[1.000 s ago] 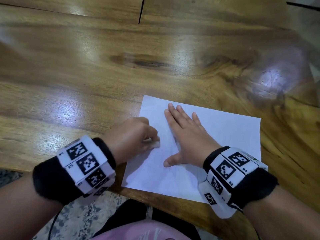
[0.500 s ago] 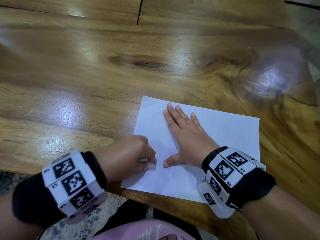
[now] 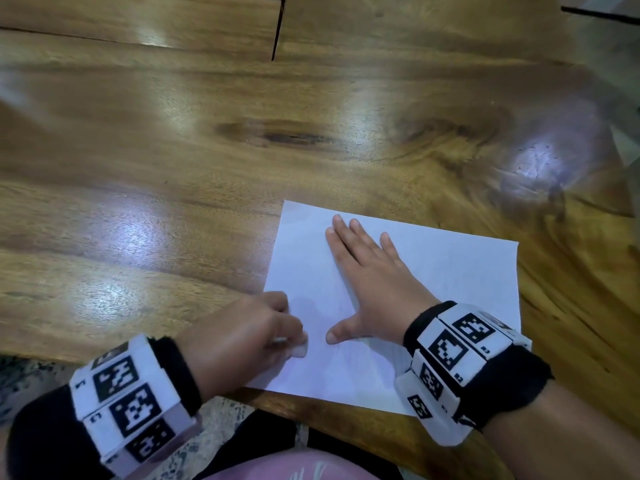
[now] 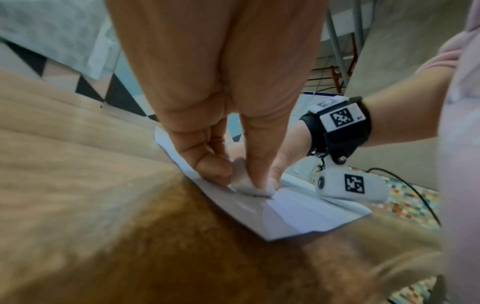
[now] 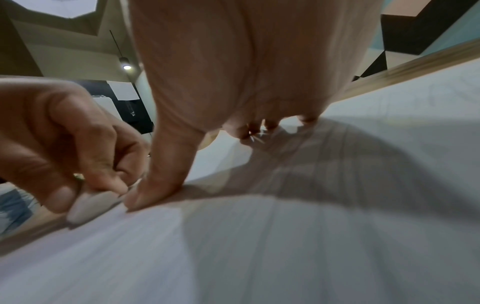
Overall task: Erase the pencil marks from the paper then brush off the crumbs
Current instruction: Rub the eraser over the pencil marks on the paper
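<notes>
A white sheet of paper [image 3: 450, 271] lies at the near edge of the wooden table [image 3: 173, 168]. My left hand [image 3: 256, 337] pinches a small white eraser [image 3: 299, 351] and presses it on the paper's near left part. In the left wrist view the eraser [image 4: 246, 185] sits between thumb and fingertips against the paper [image 4: 298, 214]. My right hand [image 3: 370, 282] lies flat on the paper with fingers straight and thumb spread. The right wrist view shows the eraser [image 5: 88, 203] beside my right thumb, on the paper [image 5: 259, 246]. Faint pencil lines show near the thumb.
The table edge [image 3: 346, 410] runs just under the paper's near side, with patterned floor [image 3: 221, 420] below. A dark knot [image 3: 287, 136] marks the wood farther out. A cable [image 4: 405, 185] hangs off the right wristband.
My left hand with the eraser has slid toward me along the paper's left part, then a little right toward my right thumb. The right hand has stayed flat on the sheet.
</notes>
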The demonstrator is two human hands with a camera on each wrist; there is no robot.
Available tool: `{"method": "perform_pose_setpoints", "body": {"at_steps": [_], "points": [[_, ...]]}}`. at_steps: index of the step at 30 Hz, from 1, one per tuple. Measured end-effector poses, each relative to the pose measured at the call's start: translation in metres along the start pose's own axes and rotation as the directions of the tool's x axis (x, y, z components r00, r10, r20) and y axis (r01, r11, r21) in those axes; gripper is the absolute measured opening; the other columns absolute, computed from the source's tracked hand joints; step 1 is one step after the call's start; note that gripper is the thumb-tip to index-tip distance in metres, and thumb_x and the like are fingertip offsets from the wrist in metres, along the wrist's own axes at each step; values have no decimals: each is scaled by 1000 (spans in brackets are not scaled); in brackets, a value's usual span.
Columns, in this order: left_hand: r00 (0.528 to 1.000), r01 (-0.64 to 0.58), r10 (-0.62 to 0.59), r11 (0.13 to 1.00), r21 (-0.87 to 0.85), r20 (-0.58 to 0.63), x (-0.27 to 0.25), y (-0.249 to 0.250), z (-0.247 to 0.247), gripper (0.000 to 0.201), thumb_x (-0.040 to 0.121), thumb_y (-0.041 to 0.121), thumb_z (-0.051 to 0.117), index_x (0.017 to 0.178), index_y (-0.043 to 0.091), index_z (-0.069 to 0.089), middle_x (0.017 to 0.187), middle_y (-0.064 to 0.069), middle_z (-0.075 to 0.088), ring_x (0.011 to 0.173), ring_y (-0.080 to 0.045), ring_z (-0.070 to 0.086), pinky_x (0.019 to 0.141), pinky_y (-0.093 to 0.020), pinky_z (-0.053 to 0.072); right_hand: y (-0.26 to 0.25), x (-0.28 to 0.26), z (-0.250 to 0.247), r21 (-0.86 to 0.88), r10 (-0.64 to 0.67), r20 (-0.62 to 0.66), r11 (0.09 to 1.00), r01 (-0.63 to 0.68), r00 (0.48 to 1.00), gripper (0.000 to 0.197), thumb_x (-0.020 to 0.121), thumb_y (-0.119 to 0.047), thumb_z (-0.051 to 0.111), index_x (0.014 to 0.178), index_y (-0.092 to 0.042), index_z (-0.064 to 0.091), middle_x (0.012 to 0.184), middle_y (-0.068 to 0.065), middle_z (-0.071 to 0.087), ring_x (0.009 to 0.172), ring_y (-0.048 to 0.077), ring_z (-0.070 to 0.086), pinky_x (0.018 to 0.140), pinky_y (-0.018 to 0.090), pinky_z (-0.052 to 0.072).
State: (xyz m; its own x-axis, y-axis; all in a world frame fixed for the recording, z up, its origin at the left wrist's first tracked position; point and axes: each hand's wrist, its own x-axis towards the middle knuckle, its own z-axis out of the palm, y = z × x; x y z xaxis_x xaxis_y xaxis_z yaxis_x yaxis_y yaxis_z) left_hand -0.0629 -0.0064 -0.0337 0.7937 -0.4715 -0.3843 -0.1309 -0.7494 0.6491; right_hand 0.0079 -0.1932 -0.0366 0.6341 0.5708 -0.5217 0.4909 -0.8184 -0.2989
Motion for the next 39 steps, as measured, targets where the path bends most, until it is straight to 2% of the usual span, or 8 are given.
{"method": "perform_pose_setpoints", "body": {"at_steps": [5,8,13,20,26,29,35,39], "points": [[1000,2,-2,1000,8,-13,-1,-2,1,33,73,50,36,84,35,63,76,8,51,60,-3,50,58,-21,42,7,-5,-1,74,79,-19,994,-78,997,136,64,-59,75,145,-13,-24,141,-9,-41,137,9,-32,115,32,-16],[999,42,-42,999,-14,11,2,1,-3,23,75,44,48,84,32,67,79,10,52,63,5,49,60,-12,36,19,-10,-3,129,109,-24,986,-105,994,131,66,-54,75,147,-14,-21,145,-10,-38,134,3,-32,114,29,-16],[976,99,-122,986,132,181,33,15,-31,14,73,23,68,87,27,70,83,7,68,75,-5,60,67,-19,44,23,-9,-2,150,72,-26,986,-67,997,129,68,-51,76,147,-16,-19,138,-15,-39,130,0,-32,112,29,-17],[948,141,-121,989,47,-294,106,27,-66,15,73,20,68,87,15,70,71,-3,63,68,-19,57,62,-26,41,23,-10,-2,135,76,-29,988,-72,997,129,68,-53,74,147,-16,-20,150,-9,-35,136,5,-30,115,32,-15],[991,86,-61,975,204,-122,81,20,-48,11,76,28,68,83,20,70,78,-5,67,67,-16,55,51,-23,28,25,-9,-1,115,78,-32,991,-73,996,128,69,-55,73,146,-15,-21,152,-5,-34,140,10,-28,116,33,-14],[996,84,-86,982,168,5,71,16,-49,11,71,20,72,82,24,72,71,4,66,60,-3,54,53,-8,34,25,-10,0,116,72,-42,991,-67,997,128,69,-56,73,147,-16,-21,152,-5,-34,139,8,-29,116,34,-14],[967,128,-103,987,98,-232,111,24,-63,14,75,19,68,88,15,67,75,-6,68,61,-15,55,63,-25,43,24,-10,0,110,77,-39,991,-73,996,128,69,-56,73,147,-16,-21,152,-6,-33,140,9,-29,115,33,-14],[989,106,-85,979,172,-125,79,23,-48,7,76,27,66,76,20,65,77,-5,69,66,-18,57,56,-23,36,24,-10,-1,101,81,-36,992,-77,996,129,68,-56,73,147,-16,-21,152,-5,-34,140,11,-28,115,34,-14]]}}
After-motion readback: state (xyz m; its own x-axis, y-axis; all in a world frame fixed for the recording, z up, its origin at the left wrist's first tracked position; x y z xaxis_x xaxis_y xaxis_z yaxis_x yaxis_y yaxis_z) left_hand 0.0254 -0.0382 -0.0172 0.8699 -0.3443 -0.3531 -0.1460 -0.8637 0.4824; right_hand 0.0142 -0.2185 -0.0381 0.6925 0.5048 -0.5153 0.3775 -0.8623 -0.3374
